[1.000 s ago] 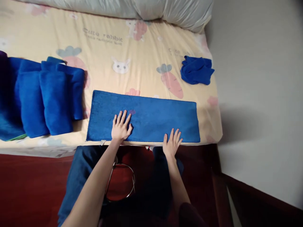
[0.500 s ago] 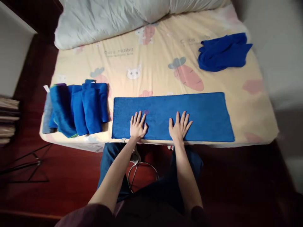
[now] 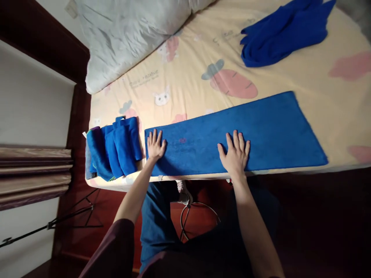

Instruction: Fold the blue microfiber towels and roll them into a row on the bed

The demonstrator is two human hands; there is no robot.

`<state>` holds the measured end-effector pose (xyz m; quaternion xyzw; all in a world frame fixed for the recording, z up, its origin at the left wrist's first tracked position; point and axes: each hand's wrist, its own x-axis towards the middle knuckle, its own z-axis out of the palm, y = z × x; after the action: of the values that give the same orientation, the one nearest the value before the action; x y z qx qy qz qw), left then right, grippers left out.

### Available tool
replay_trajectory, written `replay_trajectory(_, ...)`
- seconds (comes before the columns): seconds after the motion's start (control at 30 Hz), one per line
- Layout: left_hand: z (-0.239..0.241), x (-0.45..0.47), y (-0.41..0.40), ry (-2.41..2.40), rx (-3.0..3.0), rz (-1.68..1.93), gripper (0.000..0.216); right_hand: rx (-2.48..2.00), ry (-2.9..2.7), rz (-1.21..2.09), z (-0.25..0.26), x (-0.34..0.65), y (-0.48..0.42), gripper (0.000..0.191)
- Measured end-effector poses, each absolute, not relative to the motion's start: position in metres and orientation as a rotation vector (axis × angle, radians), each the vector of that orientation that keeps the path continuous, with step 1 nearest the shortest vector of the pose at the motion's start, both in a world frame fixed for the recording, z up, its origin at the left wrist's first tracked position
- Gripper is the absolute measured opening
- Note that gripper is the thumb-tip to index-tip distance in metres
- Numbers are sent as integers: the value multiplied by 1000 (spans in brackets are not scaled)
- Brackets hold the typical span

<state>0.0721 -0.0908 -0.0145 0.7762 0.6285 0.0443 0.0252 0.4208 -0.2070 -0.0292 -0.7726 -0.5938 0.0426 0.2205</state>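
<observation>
A long blue towel (image 3: pixel 199 146) lies flat along the front edge of the bed, with a small reddish mark on its left half. Near the towel's left end rests my left hand (image 3: pixel 155 146), palm down with fingers spread. My right hand (image 3: pixel 235 154) presses flat on the towel right of its middle, fingers also apart. Neither hand grips anything. Just left of the towel sit several rolled or folded towels (image 3: pixel 116 146), mostly blue, with a greyish one at the far left. A crumpled blue cloth (image 3: pixel 284 34) lies at the back right.
The bed (image 3: pixel 162 112) has a yellow sheet with carrot and rabbit prints. A pale quilt (image 3: pixel 130 38) is bunched at the back left. On the floor to the left stand black tripod legs (image 3: pixel 87 208), near a striped curtain (image 3: pixel 34 173).
My left hand has slid left toward the towel's end. My right hand stays flat at about the same part of the towel. The view has turned and shifted.
</observation>
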Motion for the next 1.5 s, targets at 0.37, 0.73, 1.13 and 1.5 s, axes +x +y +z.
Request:
replay_trajectory(0.37, -10, 47, -71, 2061, 2322, 178, 60, -2144, -1686, 113, -32, 431, -206, 57)
replay_trajectory(0.73, -21, 31, -208, 1969, 2341, 190, 59, -2182, -1718, 133, -36, 431, -208, 60)
replay_trajectory(1.13, 3, 40, -220, 1977, 2247, 327, 62, -2145, -1676, 220, -14, 420, -221, 55)
replay_trajectory(1.5, 6, -29, -443, 2159, 1322, 317, 86, -1885, -1522, 478, 5, 388, -366, 36)
